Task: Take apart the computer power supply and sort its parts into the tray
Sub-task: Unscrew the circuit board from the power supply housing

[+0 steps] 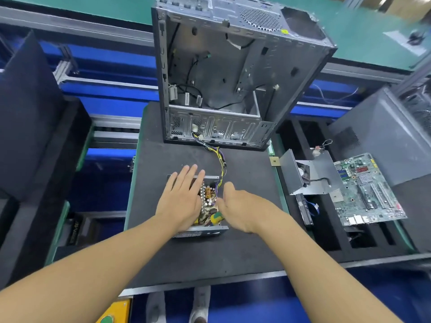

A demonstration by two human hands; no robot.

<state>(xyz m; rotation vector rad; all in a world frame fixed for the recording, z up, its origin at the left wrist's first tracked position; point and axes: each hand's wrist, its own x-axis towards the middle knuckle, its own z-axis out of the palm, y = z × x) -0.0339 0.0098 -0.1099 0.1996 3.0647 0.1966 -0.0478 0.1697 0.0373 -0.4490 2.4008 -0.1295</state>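
The opened power supply [205,230] lies on the black mat [245,252], its circuit board with coils and capacitors [208,199] exposed. My left hand [180,199] lies flat over its left half with fingers straight. At the unit's right edge is my right hand [238,208], fingers relaxed and holding nothing. A bundle of coloured wires [219,157] runs from the supply up to the empty computer case [233,73]. The foam tray [291,134] lies to the right.
In the tray sit a motherboard [370,190], a metal bracket with a fan [312,173] and a hard drive [304,209]. A grey side panel [382,131] leans at the right. Black foam blocks [28,113] stand at the left.
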